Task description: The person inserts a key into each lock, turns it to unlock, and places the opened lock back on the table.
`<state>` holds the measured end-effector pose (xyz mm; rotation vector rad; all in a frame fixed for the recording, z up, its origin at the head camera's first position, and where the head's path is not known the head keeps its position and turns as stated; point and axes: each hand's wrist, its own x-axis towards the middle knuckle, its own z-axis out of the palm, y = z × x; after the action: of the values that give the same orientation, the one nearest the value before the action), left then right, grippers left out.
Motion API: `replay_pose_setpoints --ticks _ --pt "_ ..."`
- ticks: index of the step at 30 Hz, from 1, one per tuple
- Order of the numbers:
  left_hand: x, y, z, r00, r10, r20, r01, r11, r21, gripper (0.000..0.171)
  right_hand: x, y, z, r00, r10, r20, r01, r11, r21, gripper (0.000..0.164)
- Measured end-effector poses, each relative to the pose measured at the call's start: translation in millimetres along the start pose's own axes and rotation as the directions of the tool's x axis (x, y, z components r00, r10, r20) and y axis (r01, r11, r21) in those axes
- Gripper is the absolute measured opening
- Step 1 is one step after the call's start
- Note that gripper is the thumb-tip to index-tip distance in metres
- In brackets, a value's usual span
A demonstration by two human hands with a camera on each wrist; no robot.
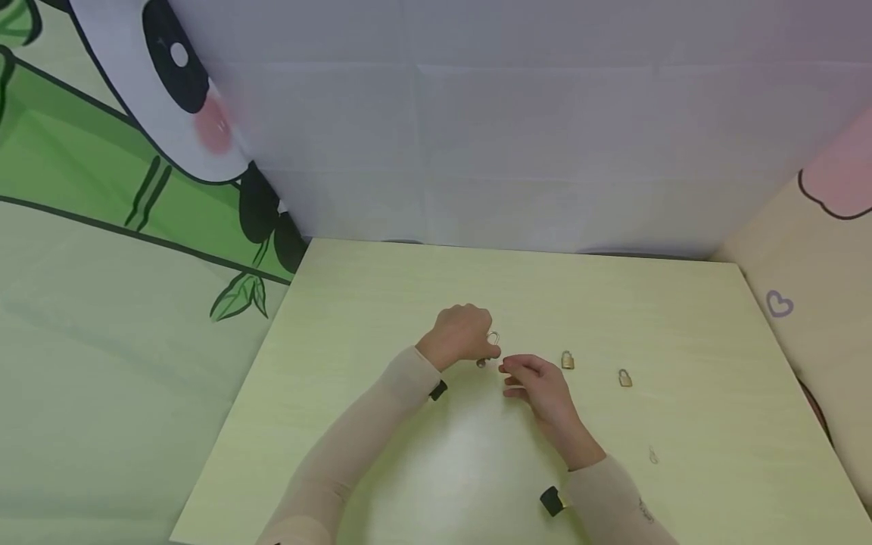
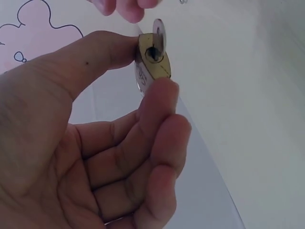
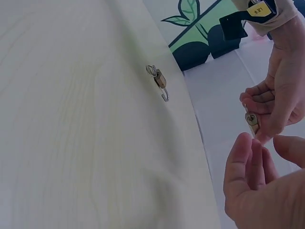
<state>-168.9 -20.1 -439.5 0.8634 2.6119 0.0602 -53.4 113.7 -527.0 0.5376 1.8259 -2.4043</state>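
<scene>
My left hand point(image 1: 465, 333) pinches a small brass padlock point(image 2: 153, 59) between thumb and fingers, its keyhole end facing the left wrist camera. A key point(image 2: 160, 36) stands in that keyhole, seen nearly edge-on. In the head view the padlock's silver shackle point(image 1: 493, 337) shows beside the hand. My right hand point(image 1: 541, 386) is just to the right, fingertips close to the padlock. The right wrist view shows its thumb apart from its loosely bent fingers, with nothing between them. A second padlock point(image 3: 160, 80), shackle swung out and a ring beside it, lies on the table.
Two more brass padlocks point(image 1: 568, 360) lie on the pale wooden table point(image 1: 381, 303) to the right of my hands. Nearer the front right is a small thin metal piece point(image 1: 653, 455). Printed cloth walls point(image 1: 511, 151) stand behind the table and at its sides.
</scene>
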Motion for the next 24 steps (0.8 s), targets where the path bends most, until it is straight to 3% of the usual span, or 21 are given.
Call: replay_pose_setpoints --ticks 11,24 --pt "-6.2 0.2 -4.0 0.999 0.047 0.001 -0.047 0.995 0.093 0.032 -0.7 -4.0 -14.5 0.999 -0.027 -0.04 0.024 0.997 -0.073 0.036" --pt "-13.0 -3.2 -5.3 0.987 0.158 0.033 -0.161 0.982 0.103 0.027 -6.8 -4.0 -21.7 0.995 -0.091 -0.031 0.083 0.977 -0.197 0.034"
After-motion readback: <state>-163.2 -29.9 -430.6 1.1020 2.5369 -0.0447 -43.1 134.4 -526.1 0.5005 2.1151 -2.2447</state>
